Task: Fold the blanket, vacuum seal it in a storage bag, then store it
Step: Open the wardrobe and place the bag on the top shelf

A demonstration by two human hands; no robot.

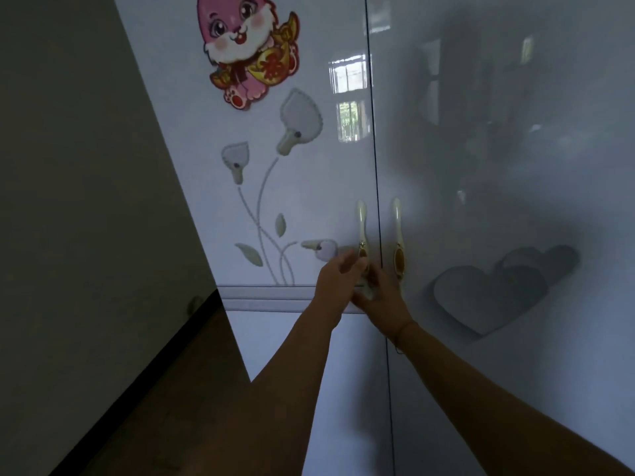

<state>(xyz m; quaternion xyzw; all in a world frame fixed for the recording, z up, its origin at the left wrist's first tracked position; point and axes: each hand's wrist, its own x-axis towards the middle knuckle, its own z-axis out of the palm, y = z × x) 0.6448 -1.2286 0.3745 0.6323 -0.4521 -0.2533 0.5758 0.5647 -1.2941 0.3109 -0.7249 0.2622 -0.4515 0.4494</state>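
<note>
Neither the blanket nor the storage bag is in view. I face a glossy white wardrobe with two closed doors, the left door (302, 187) and the right door (498, 201). Each door has a cream and gold handle beside the centre seam: the left handle (361, 225) and the right handle (398, 235). Both my hands meet at the lower end of the left handle. My left hand (338, 280) has loosely curled fingers touching that handle. My right hand (383, 298) reaches across the seam and wraps over the handle's bottom end, which is partly hidden.
A pink rabbit sticker (245, 46) and flower decals (275, 187) decorate the left door, heart decals (498, 290) the right. A dim wall (86, 201) stands close at the left, with a dark wooden floor (165, 407) below it.
</note>
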